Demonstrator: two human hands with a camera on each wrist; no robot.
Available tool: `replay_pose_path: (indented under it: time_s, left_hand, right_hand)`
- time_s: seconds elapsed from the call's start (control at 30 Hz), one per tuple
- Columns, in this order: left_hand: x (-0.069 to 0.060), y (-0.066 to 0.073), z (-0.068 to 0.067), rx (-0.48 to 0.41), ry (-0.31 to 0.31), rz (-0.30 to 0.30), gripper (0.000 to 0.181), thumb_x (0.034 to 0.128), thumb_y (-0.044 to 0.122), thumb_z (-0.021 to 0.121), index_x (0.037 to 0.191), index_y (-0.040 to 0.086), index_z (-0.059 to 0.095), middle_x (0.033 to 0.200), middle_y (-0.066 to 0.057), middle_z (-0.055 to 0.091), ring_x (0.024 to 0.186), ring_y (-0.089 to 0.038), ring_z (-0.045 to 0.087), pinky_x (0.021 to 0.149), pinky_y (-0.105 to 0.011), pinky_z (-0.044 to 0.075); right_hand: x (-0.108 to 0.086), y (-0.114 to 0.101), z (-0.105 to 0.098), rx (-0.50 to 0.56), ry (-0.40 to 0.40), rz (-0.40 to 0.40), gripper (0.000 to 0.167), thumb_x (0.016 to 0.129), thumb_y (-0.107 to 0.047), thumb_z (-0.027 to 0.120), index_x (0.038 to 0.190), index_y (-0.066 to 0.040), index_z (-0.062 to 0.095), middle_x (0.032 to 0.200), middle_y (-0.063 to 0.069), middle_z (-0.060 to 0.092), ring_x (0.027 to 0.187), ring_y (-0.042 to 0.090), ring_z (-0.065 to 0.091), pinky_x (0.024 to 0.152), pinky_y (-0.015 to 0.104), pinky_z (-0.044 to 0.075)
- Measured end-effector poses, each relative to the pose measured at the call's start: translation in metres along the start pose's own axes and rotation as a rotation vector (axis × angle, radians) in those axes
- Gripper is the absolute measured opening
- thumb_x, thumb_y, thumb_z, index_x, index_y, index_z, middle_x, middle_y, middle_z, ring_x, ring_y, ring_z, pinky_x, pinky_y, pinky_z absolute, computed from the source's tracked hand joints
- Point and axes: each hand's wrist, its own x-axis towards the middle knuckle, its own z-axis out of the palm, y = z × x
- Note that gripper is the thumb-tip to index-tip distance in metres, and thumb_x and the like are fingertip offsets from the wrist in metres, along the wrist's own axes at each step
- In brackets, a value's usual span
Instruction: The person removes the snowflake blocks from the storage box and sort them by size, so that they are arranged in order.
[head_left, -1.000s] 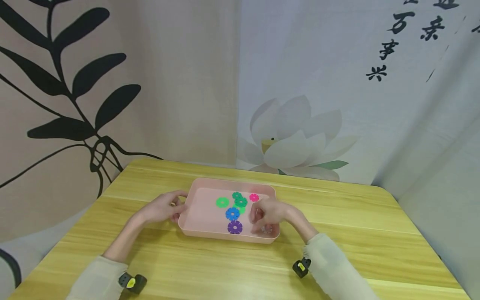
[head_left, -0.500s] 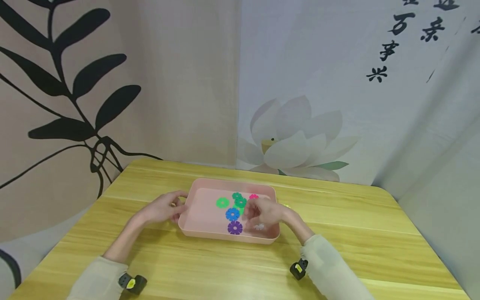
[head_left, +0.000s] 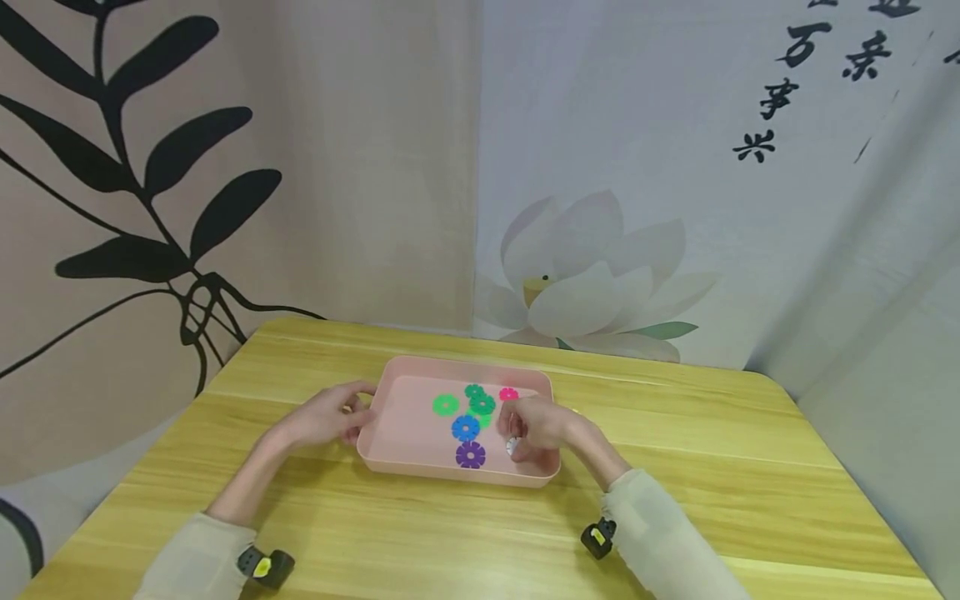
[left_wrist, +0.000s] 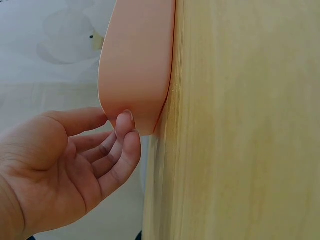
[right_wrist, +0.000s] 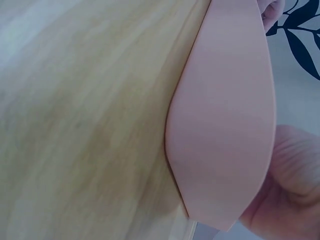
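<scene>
Disc (head_left: 513,446) in right hand (head_left: 537,423) — head view only.

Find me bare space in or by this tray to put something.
Inside the tray, between its left wall and the leftmost green disc; on the table, in front of the tray between the sleeves. The tray's middle and right are crowded: green discs overlap, the blue disc and purple disc sit close, and the right hand pinches a white disc.

- Pink tray (head_left: 405,429) is offering bare floor at left.
- Left hand (head_left: 326,414) is blocking its left wall.
- Blue notched disc (head_left: 461,435) and purple notched disc (head_left: 462,456) are crowding the middle.
- Right hand (head_left: 538,423) is obstructing the right end.
</scene>
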Motion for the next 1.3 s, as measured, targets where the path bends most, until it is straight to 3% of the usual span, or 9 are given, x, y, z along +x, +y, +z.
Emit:
replay_pose_path:
  time_s: [0.13, 0.3, 0.5, 0.57, 0.73, 0.87, 1.13, 1.3]
  left_hand:
    - [-0.001, 0.001, 0.001, 0.003, 0.004, -0.004, 0.048, 0.1046, 0.006, 0.053, 0.145, -0.014, 0.037, 0.089, -0.015, 0.058, 0.073, -0.021, 0.060, 0.064, -0.034, 0.054]
    - [-0.001, 0.000, 0.001, 0.005, 0.003, 0.006, 0.048, 0.1044, 0.006, 0.053, 0.144, -0.015, 0.037, 0.089, -0.016, 0.058, 0.073, -0.021, 0.061, 0.063, -0.034, 0.054]
    - [-0.002, -0.001, 0.000, 0.004, 0.004, 0.002, 0.047, 0.1044, 0.007, 0.054, 0.144, -0.014, 0.038, 0.090, -0.015, 0.058, 0.073, -0.022, 0.060, 0.063, -0.034, 0.053]
    - [-0.001, -0.001, 0.000, 0.004, 0.005, 0.003, 0.047, 0.1043, 0.006, 0.053, 0.144, -0.014, 0.038, 0.090, -0.016, 0.058, 0.072, -0.022, 0.060, 0.063, -0.034, 0.053]
    - [-0.001, -0.002, 0.000, 0.007, 0.005, 0.002, 0.047, 0.1045, 0.006, 0.053, 0.145, -0.013, 0.038, 0.089, -0.016, 0.058, 0.072, -0.022, 0.059, 0.062, -0.033, 0.052]
    - [-0.001, -0.001, -0.001, 0.006, 0.003, 0.003, 0.048, 0.1048, 0.008, 0.053, 0.145, -0.013, 0.038, 0.090, -0.015, 0.058, 0.072, -0.021, 0.059, 0.062, -0.033, 0.052]
    - [0.001, -0.004, -0.001, -0.004, 0.004, 0.002, 0.047, 0.1046, 0.008, 0.054, 0.144, -0.013, 0.039, 0.090, -0.014, 0.059, 0.073, -0.022, 0.060, 0.063, -0.034, 0.054]
    - [0.001, -0.005, -0.001, -0.008, 0.004, 0.007, 0.048, 0.1043, 0.008, 0.055, 0.144, -0.014, 0.039, 0.090, -0.014, 0.059, 0.073, -0.022, 0.062, 0.064, -0.034, 0.055]
  right_hand:
    - [0.001, 0.001, 0.001, -0.008, 0.013, 0.000, 0.020, 0.082, -0.004, 0.083, 0.090, -0.010, 0.066, 0.081, 0.002, 0.058, 0.078, 0.016, 0.053, 0.070, 0.028, 0.048]
    - [0.002, 0.006, 0.002, 0.040, 0.048, -0.076, 0.011, 0.089, -0.005, 0.075, 0.087, -0.008, 0.066, 0.078, 0.001, 0.060, 0.070, 0.013, 0.055, 0.062, 0.025, 0.050]
    - [0.000, 0.013, -0.001, 0.112, 0.127, -0.198, 0.005, 0.096, 0.000, 0.066, 0.092, -0.002, 0.065, 0.079, 0.005, 0.062, 0.063, 0.017, 0.062, 0.056, 0.028, 0.054]
    - [-0.002, 0.015, -0.004, 0.136, 0.159, -0.218, 0.005, 0.097, 0.002, 0.063, 0.100, 0.000, 0.066, 0.082, 0.007, 0.063, 0.064, 0.018, 0.063, 0.058, 0.031, 0.056]
    - [-0.010, 0.022, -0.011, 0.190, 0.235, -0.198, 0.010, 0.099, 0.003, 0.060, 0.108, 0.001, 0.062, 0.088, 0.008, 0.062, 0.070, 0.019, 0.065, 0.064, 0.036, 0.059]
    - [-0.017, 0.031, -0.017, 0.261, 0.298, -0.155, 0.007, 0.099, 0.001, 0.061, 0.106, 0.003, 0.061, 0.090, 0.010, 0.061, 0.071, 0.021, 0.066, 0.065, 0.035, 0.058]
    - [-0.031, 0.063, -0.028, 0.439, 0.414, -0.096, 0.015, 0.098, 0.001, 0.062, 0.112, 0.009, 0.059, 0.095, 0.018, 0.062, 0.078, 0.032, 0.069, 0.074, 0.050, 0.059]
    - [-0.043, 0.083, -0.037, 0.437, 0.458, -0.048, 0.018, 0.098, 0.002, 0.061, 0.112, 0.012, 0.056, 0.096, 0.022, 0.063, 0.080, 0.033, 0.070, 0.075, 0.049, 0.059]
